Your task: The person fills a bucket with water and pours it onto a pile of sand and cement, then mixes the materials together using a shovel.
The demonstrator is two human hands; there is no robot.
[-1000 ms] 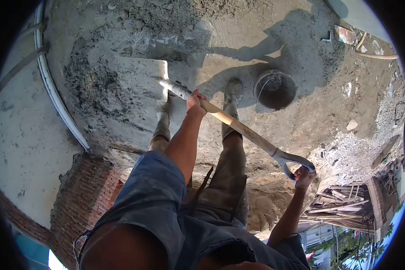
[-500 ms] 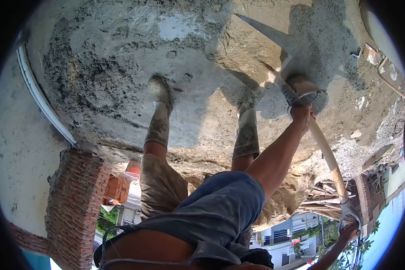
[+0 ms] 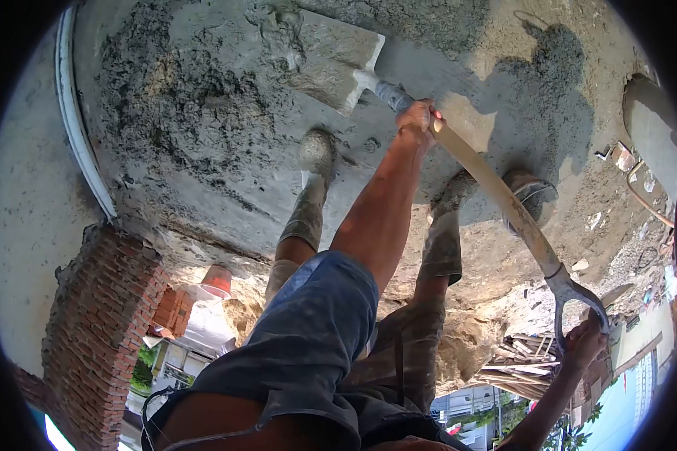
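A square-bladed shovel (image 3: 496, 179) slants across the view with its D-shaped grip at lower right. Its flat blade (image 3: 338, 64) lies at the top over wet grey concrete (image 3: 218, 120), with mortar smeared across it. My left hand (image 3: 417, 120) is wrapped round the shaft just behind the metal socket. At the other end, my right hand (image 3: 584, 344) is closed on the D-grip. Both my boots (image 3: 317, 154) stand in the mix, coated in grey. A dark bucket (image 3: 532, 197) sits beside the right boot, partly behind the shaft.
Along the left runs a white pipe (image 3: 79, 120) by a plastered wall (image 3: 22, 195). A brick pillar (image 3: 105, 323) rises at lower left, near a red bucket (image 3: 217, 280). Stacked timber (image 3: 515, 370) and rubble (image 3: 632, 255) lie at the right.
The shovel blade has swung left across the concrete, and my left hand has moved left and up with the shaft. My right hand has shifted slightly up, still on the grip.
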